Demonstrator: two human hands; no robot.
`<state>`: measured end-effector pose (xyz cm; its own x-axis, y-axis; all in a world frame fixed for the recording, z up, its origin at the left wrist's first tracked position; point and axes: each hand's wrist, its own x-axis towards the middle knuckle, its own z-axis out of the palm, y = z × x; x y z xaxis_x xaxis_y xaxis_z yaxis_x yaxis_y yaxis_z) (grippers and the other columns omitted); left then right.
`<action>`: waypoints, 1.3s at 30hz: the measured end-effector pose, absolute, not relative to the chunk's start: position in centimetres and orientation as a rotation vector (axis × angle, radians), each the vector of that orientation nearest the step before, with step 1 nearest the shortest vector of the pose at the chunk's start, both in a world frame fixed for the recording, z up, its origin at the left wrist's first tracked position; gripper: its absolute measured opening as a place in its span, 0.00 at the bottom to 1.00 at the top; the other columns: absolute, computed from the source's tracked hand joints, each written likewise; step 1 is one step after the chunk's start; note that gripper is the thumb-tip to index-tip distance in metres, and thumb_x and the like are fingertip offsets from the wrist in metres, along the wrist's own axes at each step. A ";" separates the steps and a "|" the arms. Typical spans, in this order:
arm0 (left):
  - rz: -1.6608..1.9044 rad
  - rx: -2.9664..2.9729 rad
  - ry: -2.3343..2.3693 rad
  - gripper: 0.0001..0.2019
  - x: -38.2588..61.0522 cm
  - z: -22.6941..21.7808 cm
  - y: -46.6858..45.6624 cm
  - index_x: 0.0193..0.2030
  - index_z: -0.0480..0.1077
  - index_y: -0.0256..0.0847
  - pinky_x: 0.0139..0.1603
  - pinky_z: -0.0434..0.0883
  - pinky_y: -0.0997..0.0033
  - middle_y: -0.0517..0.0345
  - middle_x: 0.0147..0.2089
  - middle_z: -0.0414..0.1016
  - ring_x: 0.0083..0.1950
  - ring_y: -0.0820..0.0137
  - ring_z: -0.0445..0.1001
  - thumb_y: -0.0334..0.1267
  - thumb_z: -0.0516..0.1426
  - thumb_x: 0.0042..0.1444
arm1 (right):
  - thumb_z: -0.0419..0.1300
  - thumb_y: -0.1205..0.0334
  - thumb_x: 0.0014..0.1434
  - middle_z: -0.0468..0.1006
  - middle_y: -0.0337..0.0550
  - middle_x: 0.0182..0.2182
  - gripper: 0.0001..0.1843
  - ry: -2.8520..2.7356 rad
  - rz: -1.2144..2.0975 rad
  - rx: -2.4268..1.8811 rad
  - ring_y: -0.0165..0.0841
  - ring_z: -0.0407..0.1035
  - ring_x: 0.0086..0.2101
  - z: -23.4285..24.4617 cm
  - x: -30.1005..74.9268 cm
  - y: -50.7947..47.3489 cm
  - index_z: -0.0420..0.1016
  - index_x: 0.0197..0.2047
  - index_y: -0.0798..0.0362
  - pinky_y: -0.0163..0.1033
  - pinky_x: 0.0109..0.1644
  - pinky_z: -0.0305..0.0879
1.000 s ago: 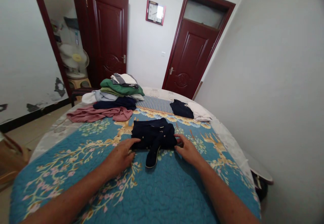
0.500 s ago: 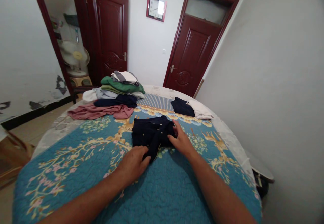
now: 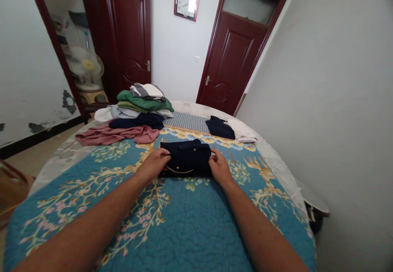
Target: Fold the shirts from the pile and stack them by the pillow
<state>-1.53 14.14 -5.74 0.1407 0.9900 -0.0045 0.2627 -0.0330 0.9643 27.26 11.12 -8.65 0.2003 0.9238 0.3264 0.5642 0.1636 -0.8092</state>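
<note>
A dark navy garment (image 3: 187,159) with small gold dots and a thin yellow line lies folded into a compact rectangle on the teal quilted cloth (image 3: 178,223). My left hand (image 3: 155,161) pinches its left end between thumb and fingers. At the opposite end, my right hand (image 3: 219,166) is closed on the right edge. The garment's underside and the fingertips behind the fabric are hidden.
Stacked clothes (image 3: 144,102) in green, white and grey stand at the back left, with a crumpled pink garment (image 3: 118,134) before them. A folded navy piece (image 3: 220,127) and a whitish one (image 3: 241,130) lie at the back right. A wall borders the right side.
My left hand has moved up and away from me, carrying the loose near flap over onto the garment, which now looks flatter and more rectangular. My right hand has closed on the right edge.
</note>
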 end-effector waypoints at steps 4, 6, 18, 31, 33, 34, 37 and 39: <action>0.981 1.584 1.241 0.19 -2.0 -6.2 13.5 0.42 0.73 0.41 0.36 0.72 0.67 0.59 0.33 0.77 0.36 0.64 0.77 0.55 0.60 0.54 | 0.55 0.61 0.56 0.78 0.43 0.40 0.35 -1.533 0.468 -1.506 0.38 0.74 0.37 -8.4 27.3 10.4 0.67 0.68 0.51 0.44 0.46 0.71; 0.968 1.646 1.242 0.25 -2.2 -5.9 13.0 0.47 0.73 0.40 0.40 0.73 0.65 0.56 0.38 0.79 0.40 0.62 0.78 0.58 0.63 0.52 | 0.56 0.61 0.57 0.79 0.45 0.45 0.40 -1.592 0.462 -1.516 0.39 0.75 0.39 -8.3 27.3 9.8 0.59 0.73 0.50 0.47 0.49 0.72; 0.955 2.355 1.549 0.39 0.9 -6.9 9.5 0.74 0.57 0.43 0.61 0.68 0.50 0.43 0.58 0.72 0.59 0.52 0.71 0.41 0.63 0.57 | 0.68 0.61 0.54 0.40 0.46 0.78 0.53 -2.143 -0.226 -1.288 0.57 0.36 0.74 -5.0 23.4 7.2 0.48 0.78 0.42 0.68 0.75 0.37; 0.993 2.102 1.667 0.48 -2.8 -6.4 11.0 0.75 0.54 0.40 0.64 0.67 0.48 0.37 0.65 0.71 0.64 0.46 0.71 0.60 0.64 0.53 | 0.70 0.56 0.53 0.43 0.52 0.77 0.59 -2.090 -0.041 -1.338 0.55 0.44 0.73 -6.3 24.5 9.2 0.42 0.79 0.44 0.64 0.74 0.48; 0.889 2.111 1.681 0.51 -3.1 -6.3 10.8 0.76 0.53 0.41 0.61 0.68 0.48 0.35 0.63 0.73 0.62 0.44 0.74 0.63 0.64 0.51 | 0.70 0.55 0.55 0.47 0.54 0.76 0.59 -2.053 0.016 -1.400 0.54 0.47 0.73 -7.3 26.2 8.1 0.39 0.80 0.45 0.64 0.73 0.51; 0.836 2.135 1.667 0.53 -3.3 -6.3 10.7 0.76 0.53 0.41 0.60 0.69 0.48 0.35 0.62 0.74 0.61 0.43 0.74 0.63 0.65 0.49 | 0.69 0.55 0.55 0.50 0.55 0.75 0.59 -2.056 0.053 -1.426 0.53 0.50 0.72 -7.7 27.1 7.7 0.38 0.80 0.46 0.63 0.73 0.52; 0.756 2.269 1.561 0.56 -3.7 -6.4 10.4 0.76 0.54 0.42 0.62 0.67 0.47 0.35 0.64 0.73 0.63 0.41 0.72 0.60 0.69 0.44 | 0.68 0.57 0.56 0.59 0.57 0.72 0.57 -2.105 0.141 -1.436 0.51 0.57 0.69 -8.6 28.7 7.0 0.41 0.80 0.48 0.61 0.71 0.57; 0.775 2.349 1.544 0.55 -4.0 -6.8 10.3 0.76 0.55 0.43 0.64 0.65 0.44 0.36 0.65 0.72 0.65 0.40 0.69 0.55 0.70 0.42 | 0.66 0.59 0.57 0.62 0.56 0.70 0.53 -2.114 0.119 -1.410 0.50 0.59 0.67 -8.9 28.9 7.1 0.45 0.79 0.48 0.61 0.71 0.57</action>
<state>-4.00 10.29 -6.76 0.3064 0.9019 0.3044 0.7828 -0.4207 0.4585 28.86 7.07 -8.95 -0.2652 0.8677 0.4203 0.8150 0.4347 -0.3832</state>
